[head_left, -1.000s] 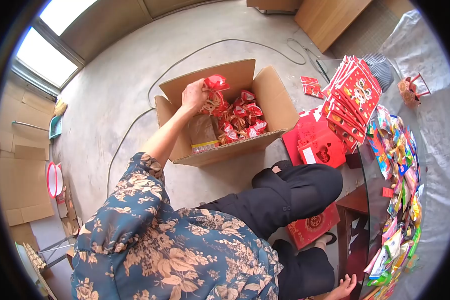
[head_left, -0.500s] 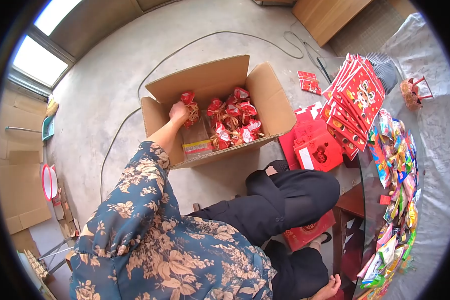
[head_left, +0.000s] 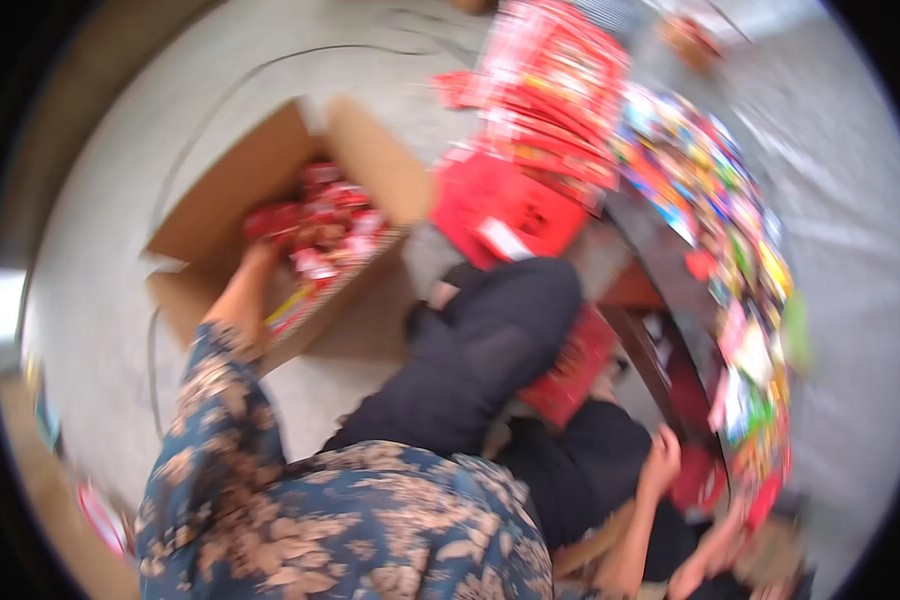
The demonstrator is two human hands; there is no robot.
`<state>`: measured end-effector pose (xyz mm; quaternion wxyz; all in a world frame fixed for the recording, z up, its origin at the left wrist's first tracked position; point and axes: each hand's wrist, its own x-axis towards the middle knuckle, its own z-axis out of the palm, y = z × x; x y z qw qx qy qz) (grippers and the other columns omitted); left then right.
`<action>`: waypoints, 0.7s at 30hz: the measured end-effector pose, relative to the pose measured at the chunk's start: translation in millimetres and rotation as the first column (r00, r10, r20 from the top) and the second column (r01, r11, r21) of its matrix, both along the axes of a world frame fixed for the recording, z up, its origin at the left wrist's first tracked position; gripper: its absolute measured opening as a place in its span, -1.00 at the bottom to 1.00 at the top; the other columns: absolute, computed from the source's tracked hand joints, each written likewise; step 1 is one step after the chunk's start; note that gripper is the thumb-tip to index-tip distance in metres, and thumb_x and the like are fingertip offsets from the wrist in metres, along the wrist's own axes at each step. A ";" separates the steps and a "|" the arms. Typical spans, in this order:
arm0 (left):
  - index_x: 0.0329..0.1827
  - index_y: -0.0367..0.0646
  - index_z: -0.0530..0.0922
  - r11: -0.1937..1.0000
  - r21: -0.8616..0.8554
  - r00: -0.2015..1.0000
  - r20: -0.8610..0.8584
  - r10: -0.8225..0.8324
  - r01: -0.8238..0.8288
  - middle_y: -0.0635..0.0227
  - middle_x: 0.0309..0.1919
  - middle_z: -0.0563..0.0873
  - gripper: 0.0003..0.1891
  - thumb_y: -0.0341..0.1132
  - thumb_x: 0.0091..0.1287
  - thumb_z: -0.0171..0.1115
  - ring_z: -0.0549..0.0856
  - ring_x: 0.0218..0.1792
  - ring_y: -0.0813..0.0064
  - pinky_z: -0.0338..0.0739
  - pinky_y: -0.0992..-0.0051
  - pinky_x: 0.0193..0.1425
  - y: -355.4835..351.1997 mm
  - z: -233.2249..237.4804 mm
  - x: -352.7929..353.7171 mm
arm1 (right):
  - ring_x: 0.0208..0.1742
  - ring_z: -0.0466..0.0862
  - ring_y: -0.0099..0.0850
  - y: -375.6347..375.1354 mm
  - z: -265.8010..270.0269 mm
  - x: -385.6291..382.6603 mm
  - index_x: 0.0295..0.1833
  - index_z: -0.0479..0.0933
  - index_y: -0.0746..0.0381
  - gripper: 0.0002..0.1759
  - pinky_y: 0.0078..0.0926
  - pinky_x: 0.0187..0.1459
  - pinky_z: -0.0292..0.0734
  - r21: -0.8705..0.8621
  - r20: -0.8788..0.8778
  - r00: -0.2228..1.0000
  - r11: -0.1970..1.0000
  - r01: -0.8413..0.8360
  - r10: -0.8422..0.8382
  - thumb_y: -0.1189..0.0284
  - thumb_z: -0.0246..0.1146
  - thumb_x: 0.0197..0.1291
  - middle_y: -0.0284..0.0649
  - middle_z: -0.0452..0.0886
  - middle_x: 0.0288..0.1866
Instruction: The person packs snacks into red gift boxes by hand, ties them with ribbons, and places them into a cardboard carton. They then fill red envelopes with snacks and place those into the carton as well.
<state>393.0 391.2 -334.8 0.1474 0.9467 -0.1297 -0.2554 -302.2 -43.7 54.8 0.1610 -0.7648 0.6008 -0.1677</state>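
Note:
My left hand reaches into the cardboard box, closed on a small red gift bag. More red and white gift bags are bunched beside it in the box. A yellow-and-red printed strip shows near the box's front wall. My right hand is raised near my right knee, its fingers loosely bent and apart, with nothing visible in it. Motion blur smears the view, and my left fingertips are hard to make out.
Red envelopes and a stack of red printed bags lie right of the box. Colourful snack packets cover the glass table. Another person's hand is near a red item at lower right. A cable crosses the floor.
The view has swung right, so the box appears farther left. My left hand stays at the gift bag. My right hand has come up, and another person's arm has entered.

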 end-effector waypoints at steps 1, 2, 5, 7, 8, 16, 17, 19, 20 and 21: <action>-0.10 -0.09 0.64 0.998 -0.057 0.999 -0.035 0.007 -0.009 0.15 -0.27 0.63 -0.72 -0.13 0.26 0.23 0.62 -0.25 0.21 0.55 0.24 -0.22 3.7 -8.1 6.9 | 0.09 0.64 -0.37 0.0 1.4 2.6 0.11 0.57 0.33 -0.69 -0.44 0.16 0.48 0.017 -0.049 0.999 1.000 0.013 -0.012 0.50 0.17 0.28 -0.11 0.67 0.03; -0.11 -0.07 0.64 0.986 -0.148 0.992 -0.107 0.064 -0.080 0.21 -0.31 0.61 -0.74 -0.14 0.26 0.23 0.59 -0.30 0.25 0.53 0.27 -0.26 0.6 -6.6 16.5 | 0.10 0.65 -0.22 -17.3 -31.2 -27.1 0.17 0.52 0.30 -0.66 -0.38 0.13 0.51 0.005 0.105 0.992 0.997 -0.075 0.074 0.53 0.15 0.29 -0.04 0.66 0.04; -0.15 -0.03 0.63 0.884 -0.316 0.906 -0.360 0.224 -0.345 0.37 -0.42 0.55 -0.80 -0.17 0.27 0.24 0.52 -0.44 0.40 0.47 0.34 -0.37 -7.3 -1.1 35.2 | -0.12 0.71 -0.31 -25.5 -32.4 -25.9 0.31 0.42 0.28 -0.52 -0.40 0.00 0.57 0.073 0.151 0.988 0.996 -0.046 0.035 0.52 0.19 0.26 -0.08 0.71 -0.19; -0.17 -0.01 0.63 0.846 -0.326 0.855 -0.454 0.251 -0.422 0.47 -0.49 0.52 -0.84 -0.20 0.27 0.24 0.47 -0.53 0.49 0.43 0.39 -0.44 -0.9 -1.6 41.2 | -0.33 0.71 -0.38 -33.6 -24.3 -18.1 0.38 0.34 0.29 -0.41 -0.44 -0.17 0.60 0.098 -0.075 0.997 0.995 0.028 -0.021 0.51 0.23 0.21 -0.13 0.71 -0.36; -0.18 0.00 0.63 0.835 -0.322 0.836 -0.481 0.262 -0.447 0.52 -0.53 0.50 -0.86 -0.21 0.27 0.25 0.45 -0.58 0.54 0.41 0.41 -0.48 3.4 2.4 42.7 | -0.41 0.69 -0.41 -40.2 -25.4 -17.1 0.43 0.26 0.29 -0.34 -0.46 -0.24 0.60 0.191 -0.035 0.993 0.974 0.117 -0.113 0.51 0.23 0.20 -0.16 0.71 -0.41; -0.10 0.00 0.56 0.731 -0.302 0.742 -0.539 0.399 -0.612 0.49 -0.43 0.59 -0.80 -0.40 0.20 0.19 0.54 -0.52 0.54 0.41 0.40 -0.42 22.0 24.5 62.8 | -0.54 0.66 -0.44 -62.7 -37.4 -12.5 0.56 -0.07 0.31 -0.14 -0.47 -0.38 0.60 0.468 0.040 0.946 0.843 0.266 -0.321 0.53 0.20 0.20 -0.13 0.70 -0.47; -0.09 -0.01 0.54 0.718 -0.307 0.734 -0.543 0.407 -0.625 0.48 -0.40 0.60 -0.79 -0.39 0.22 0.20 0.55 -0.50 0.52 0.43 0.39 -0.39 23.3 25.6 67.3 | -0.54 0.66 -0.44 -62.4 -39.5 -12.8 0.56 -0.06 0.31 -0.14 -0.47 -0.38 0.60 0.473 0.048 0.946 0.842 0.260 -0.320 0.53 0.20 0.20 -0.14 0.70 -0.47; -0.08 -0.01 0.54 0.726 -0.312 0.754 -0.507 0.419 -0.613 0.45 -0.35 0.61 -0.81 -0.35 0.24 0.22 0.58 -0.46 0.49 0.45 0.36 -0.36 21.0 38.7 65.4 | -0.53 0.66 -0.44 -61.7 -43.7 -13.4 0.56 -0.06 0.29 -0.14 -0.47 -0.36 0.60 0.485 0.063 0.946 0.838 0.249 -0.317 0.52 0.21 0.20 -0.14 0.70 -0.47; -0.08 -0.01 0.54 0.730 -0.314 0.762 -0.489 0.424 -0.607 0.44 -0.33 0.61 -0.81 -0.33 0.26 0.23 0.59 -0.44 0.47 0.47 0.35 -0.34 19.0 44.9 65.0 | -0.52 0.66 -0.44 -61.0 -46.3 -14.4 0.56 -0.05 0.29 -0.14 -0.47 -0.36 0.60 0.480 0.065 0.945 0.841 0.251 -0.319 0.52 0.21 0.19 -0.14 0.70 -0.46; 0.06 -0.05 0.46 0.738 -0.297 0.752 -0.515 0.410 -0.606 0.39 -0.26 0.63 -0.70 -0.35 0.27 0.22 0.62 -0.35 0.41 0.48 0.31 -0.28 19.7 47.4 69.9 | -0.51 0.67 -0.44 -60.1 -49.0 -15.8 0.56 -0.04 0.28 -0.14 -0.47 -0.36 0.60 0.476 0.066 0.945 0.842 0.253 -0.321 0.52 0.21 0.19 -0.15 0.70 -0.46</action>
